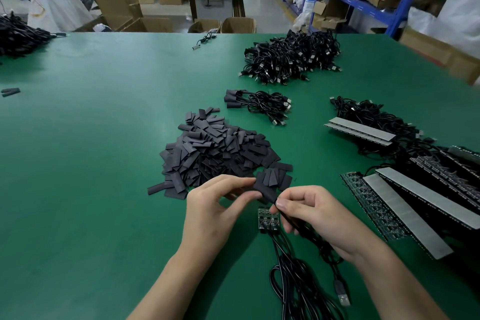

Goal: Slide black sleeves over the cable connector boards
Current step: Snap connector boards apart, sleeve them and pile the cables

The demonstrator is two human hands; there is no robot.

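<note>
My left hand [220, 202] pinches several flat black sleeves [272, 180] fanned out between thumb and fingers. One sleeve [265, 193] points toward my right hand [311, 213], which pinches a black cable [291, 221] right at the sleeve's end. Whether a board sits inside that sleeve is hidden. Below the hands, two small connector boards [268, 218] lie bare on the green table [91, 163], their cables [293, 280] trailing toward me. A big pile of loose sleeves [220, 153] lies just beyond my left hand.
A small bundle of sleeved cables [257, 104] lies past the sleeve pile, and a large heap of USB cables [291, 58] sits farther back. Strips of connector boards with cables [415, 189] fill the right side. Another dark heap [18, 36] is at the far left.
</note>
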